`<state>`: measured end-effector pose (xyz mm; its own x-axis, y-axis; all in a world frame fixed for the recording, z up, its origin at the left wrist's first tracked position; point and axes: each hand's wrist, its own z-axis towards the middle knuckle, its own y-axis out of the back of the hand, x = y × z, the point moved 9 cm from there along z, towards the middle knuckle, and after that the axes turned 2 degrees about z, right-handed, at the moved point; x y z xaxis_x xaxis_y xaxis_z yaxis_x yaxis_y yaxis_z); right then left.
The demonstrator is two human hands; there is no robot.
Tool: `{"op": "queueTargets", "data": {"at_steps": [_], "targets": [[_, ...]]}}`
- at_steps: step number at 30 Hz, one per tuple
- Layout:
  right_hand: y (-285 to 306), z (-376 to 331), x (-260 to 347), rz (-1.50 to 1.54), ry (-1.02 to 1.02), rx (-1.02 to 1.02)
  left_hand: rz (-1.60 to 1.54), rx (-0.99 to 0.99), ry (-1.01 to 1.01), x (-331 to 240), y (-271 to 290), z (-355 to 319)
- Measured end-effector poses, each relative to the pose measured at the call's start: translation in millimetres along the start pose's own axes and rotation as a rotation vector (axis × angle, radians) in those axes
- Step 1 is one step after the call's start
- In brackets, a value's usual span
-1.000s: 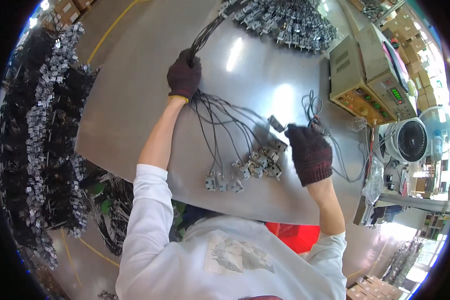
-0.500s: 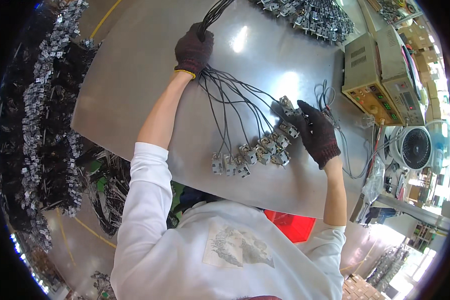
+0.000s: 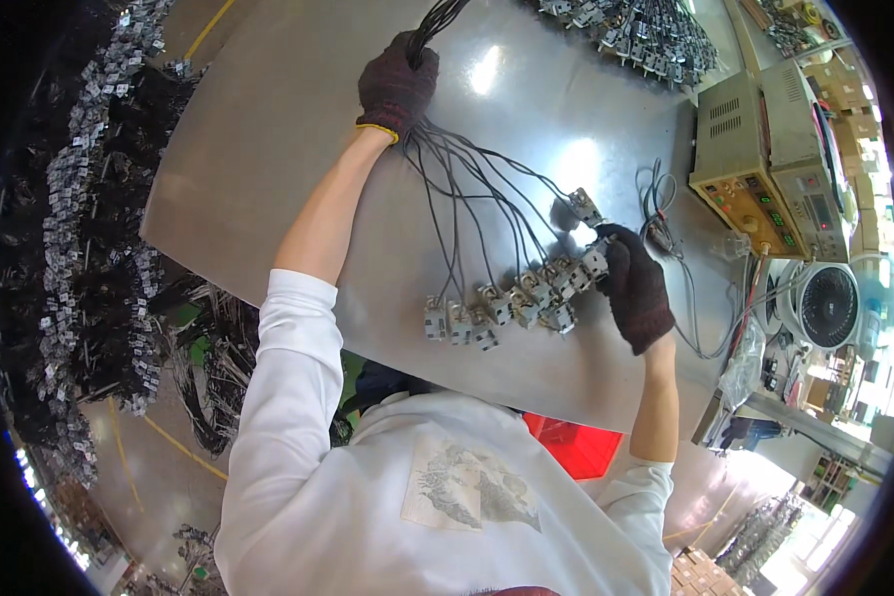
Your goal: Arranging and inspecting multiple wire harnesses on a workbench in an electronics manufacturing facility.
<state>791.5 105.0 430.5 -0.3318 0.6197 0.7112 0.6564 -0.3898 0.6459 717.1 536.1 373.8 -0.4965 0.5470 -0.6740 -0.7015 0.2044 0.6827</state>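
Gripping a bundle of black cables [image 3: 445,18], left hand [image 3: 398,79], dark knit glove with yellow cuff edge, far-left of the work; fingers closed round it. Bundle runs out far side of the fist; on the near side cables fan out right and near over the metal desk [image 3: 248,149].

Cable ends carry grey metal-and-plastic connectors [image 3: 531,295], lying in an uneven row on the desk, near-left to far-right. One connector [image 3: 584,206] sits a bit apart, farther than the rest, near the right fingertips.

Right hand [image 3: 638,293], same dark glove, at the row's right end, fingers bent, at the endmost connector; cannot tell if pinched or only touched.

Far side: big connector pile [image 3: 656,45]. Right: two boxy instruments [image 3: 735,204] with lit green displays, loose grey cord [image 3: 658,194] left of them, round fan [image 3: 829,303] nearer. Red bin [image 3: 576,447] below desk's near edge. Left, off desk: hanging masses of connector-tipped black cables [image 3: 65,219].
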Motion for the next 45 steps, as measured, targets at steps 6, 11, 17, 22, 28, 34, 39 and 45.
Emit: {"op": "queueTargets", "data": {"at_steps": [6,11,17,22,28,34,39,45], "targets": [[15.3,-7.9,35.6,-0.197,0.319,0.074,0.038,-0.012,-0.013,-8.1,3.3,-4.0],[27.8,8.1,32.0,-0.412,0.212,0.043,-0.101,-0.046,-0.085,-11.5,6.9,-6.3],[16.6,33.5,14.7,-0.114,0.070,0.105,-0.034,-0.086,-0.108,-5.7,1.8,-3.2],[-4.2,50.5,22.1,-0.028,0.196,0.273,-0.186,-0.051,-0.066,1.2,-3.2,-1.9],[-11.3,55.5,40.5,-0.261,0.514,0.095,-0.124,-0.079,-0.072,-5.5,2.2,-3.1],[-6.2,43.9,27.1,-0.346,0.553,0.053,-0.122,-0.056,-0.050,-5.9,4.9,-4.7],[10.4,33.3,11.3,-0.144,0.218,0.236,-0.046,-0.093,-0.114,-9.6,5.4,-5.7],[7.7,1.3,27.6,-0.036,0.300,0.233,-0.017,-0.131,-0.170,-11.9,7.7,-5.5]]}}
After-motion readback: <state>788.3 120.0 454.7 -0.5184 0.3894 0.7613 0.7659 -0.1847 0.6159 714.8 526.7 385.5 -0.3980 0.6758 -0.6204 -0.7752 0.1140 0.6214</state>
